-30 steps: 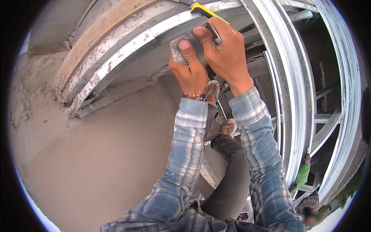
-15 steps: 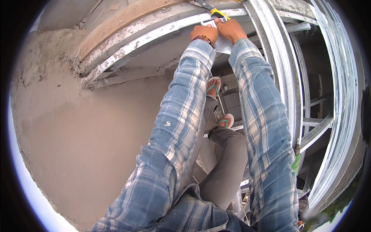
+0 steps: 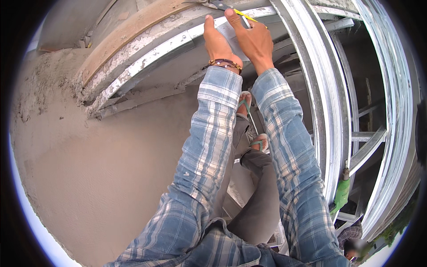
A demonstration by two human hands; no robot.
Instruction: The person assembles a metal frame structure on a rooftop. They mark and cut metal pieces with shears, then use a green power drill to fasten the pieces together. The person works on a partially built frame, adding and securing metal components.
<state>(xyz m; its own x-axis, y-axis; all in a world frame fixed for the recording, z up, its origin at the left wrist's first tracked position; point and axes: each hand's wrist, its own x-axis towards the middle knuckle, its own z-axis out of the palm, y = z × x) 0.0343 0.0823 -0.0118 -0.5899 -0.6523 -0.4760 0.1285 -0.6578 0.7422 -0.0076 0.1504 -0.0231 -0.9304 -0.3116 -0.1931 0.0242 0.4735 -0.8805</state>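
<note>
Between my hands is a piece of bent sheet metal (image 3: 228,35), pale silver and flat-sided. My left hand (image 3: 219,46), with beaded bracelets at the wrist, lies against its left side; the thumb is stretched up and the fingers are hidden behind. From the right, my right hand (image 3: 256,42) closes round the piece with its thumb pointing up along it. Just beyond the hands, tin snips (image 3: 219,5) with black and yellow handles lie across a curved metal channel (image 3: 171,43), partly cut off by the top edge.
A curved wooden board (image 3: 129,27) and rough concrete edge run along the far left. Smooth grey plaster (image 3: 111,178) fills the left. Long metal studs (image 3: 327,84) rise on the right, with a green drill (image 3: 342,195) hanging beside them. Another person (image 3: 350,235) is at lower right.
Both hands have come nearer to me with the metal piece. My left thumb has lifted away and stretched out. More of the green drill shows at the right.
</note>
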